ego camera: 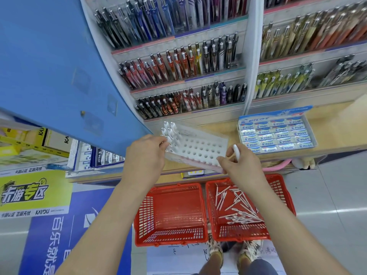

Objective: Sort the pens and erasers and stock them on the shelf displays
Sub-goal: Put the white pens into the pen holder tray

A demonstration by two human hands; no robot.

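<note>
Two hands working at the perforated pen rack (198, 149), my left hand (145, 157) pinching a slotted pen (168, 140) at its left end, my right hand (243, 167) gripping a loose white pen (236, 152) at its right corner

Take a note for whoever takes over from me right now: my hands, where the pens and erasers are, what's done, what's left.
Left hand grips the left end of the pen rack, beside the standing pens.
Right hand holds one white pen and touches the rack's near edge.
Done: a few holes filled at the rack's left end; eraser box on the shelf looks full.
Left: most holes open; loose pens lie in the right red basket.
</note>
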